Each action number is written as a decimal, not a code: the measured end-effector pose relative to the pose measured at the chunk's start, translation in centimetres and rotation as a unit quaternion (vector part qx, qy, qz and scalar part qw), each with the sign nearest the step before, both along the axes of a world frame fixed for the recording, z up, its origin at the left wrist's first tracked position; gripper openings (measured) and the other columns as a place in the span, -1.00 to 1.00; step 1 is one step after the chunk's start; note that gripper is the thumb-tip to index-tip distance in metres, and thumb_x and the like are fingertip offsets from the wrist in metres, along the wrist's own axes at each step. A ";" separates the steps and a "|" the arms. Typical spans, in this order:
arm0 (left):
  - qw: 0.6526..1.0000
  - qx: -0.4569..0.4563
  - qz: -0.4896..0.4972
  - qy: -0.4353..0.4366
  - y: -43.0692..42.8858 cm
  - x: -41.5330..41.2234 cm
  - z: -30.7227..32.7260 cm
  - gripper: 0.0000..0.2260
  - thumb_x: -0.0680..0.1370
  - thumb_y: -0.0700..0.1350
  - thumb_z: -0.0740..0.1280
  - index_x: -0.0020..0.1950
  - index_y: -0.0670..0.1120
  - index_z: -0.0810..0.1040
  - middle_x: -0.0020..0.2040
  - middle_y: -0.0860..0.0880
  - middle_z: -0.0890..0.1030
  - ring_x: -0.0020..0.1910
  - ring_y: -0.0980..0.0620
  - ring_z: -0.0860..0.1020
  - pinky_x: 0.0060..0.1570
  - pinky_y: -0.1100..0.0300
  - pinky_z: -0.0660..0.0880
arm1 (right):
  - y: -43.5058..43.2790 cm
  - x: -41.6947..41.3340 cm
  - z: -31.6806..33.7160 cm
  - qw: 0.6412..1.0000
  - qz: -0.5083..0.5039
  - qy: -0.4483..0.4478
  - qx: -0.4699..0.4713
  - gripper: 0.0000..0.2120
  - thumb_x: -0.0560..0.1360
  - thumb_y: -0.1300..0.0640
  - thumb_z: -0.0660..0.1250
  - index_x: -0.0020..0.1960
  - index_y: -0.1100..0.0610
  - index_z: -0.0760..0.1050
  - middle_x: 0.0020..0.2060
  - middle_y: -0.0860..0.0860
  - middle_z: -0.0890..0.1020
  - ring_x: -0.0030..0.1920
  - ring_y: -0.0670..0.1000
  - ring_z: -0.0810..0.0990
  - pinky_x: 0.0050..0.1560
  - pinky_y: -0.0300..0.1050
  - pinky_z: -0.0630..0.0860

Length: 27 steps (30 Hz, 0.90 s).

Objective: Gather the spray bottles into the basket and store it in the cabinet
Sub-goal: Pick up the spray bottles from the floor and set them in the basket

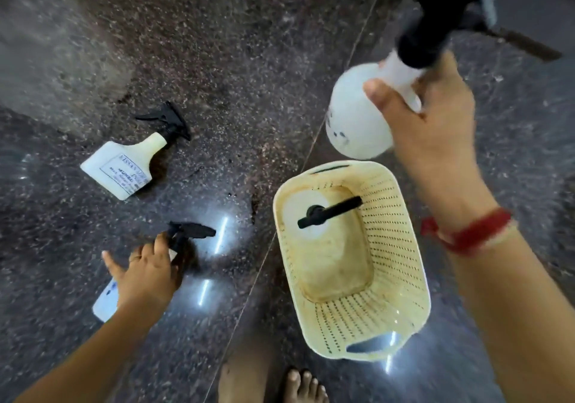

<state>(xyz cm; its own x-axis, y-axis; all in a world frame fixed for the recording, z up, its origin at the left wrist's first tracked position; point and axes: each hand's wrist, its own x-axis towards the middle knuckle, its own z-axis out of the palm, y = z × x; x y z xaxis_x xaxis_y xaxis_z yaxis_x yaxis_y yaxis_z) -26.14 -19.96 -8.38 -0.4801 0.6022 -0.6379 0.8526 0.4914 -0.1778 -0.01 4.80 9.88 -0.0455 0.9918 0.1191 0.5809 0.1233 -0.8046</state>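
Note:
A cream perforated basket (401,262) stands on the dark stone floor, right of centre. One white spray bottle (306,203) with a black trigger head stands upright inside it. My right hand (435,122) holds a round white bottle (351,116) by its neck, tilted in the air just above the basket's far rim. My left hand (146,275) lies over a white bottle (105,303) on the floor at the lower left, fingers closed around its neck below the black trigger. A flat cream bottle (124,166) with a printed label lies on its side further back.
The polished granite floor (249,76) shows bright light reflections near the basket. My bare foot (298,387) is at the bottom edge, close to the basket's near handle. A dark object (522,45) lies at the upper right.

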 end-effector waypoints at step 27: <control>0.937 0.329 0.002 -0.114 -3.1 5.8 12.3 -0.63 0.49 -0.25 0.34 0.23 -0.26 0.30 0.16 -0.25 0.32 -0.03 -0.41 0.45 -0.29 -0.20 0.46 | -10.7 4.0 -14.4 0.948 -0.229 0.081 -0.206 -0.74 0.46 0.27 0.38 0.14 0.18 0.49 -0.01 -0.01 0.62 0.09 0.02 0.58 0.23 -0.06 0.46</control>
<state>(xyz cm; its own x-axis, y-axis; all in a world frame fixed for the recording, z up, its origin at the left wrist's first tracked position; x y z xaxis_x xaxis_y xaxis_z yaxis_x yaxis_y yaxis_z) -20.38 -23.04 3.94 -0.3788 0.9003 -0.2144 0.8298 0.4330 0.3520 3.99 -5.94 -4.52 0.3865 0.8674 -0.3134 0.3622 -0.4553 -0.8133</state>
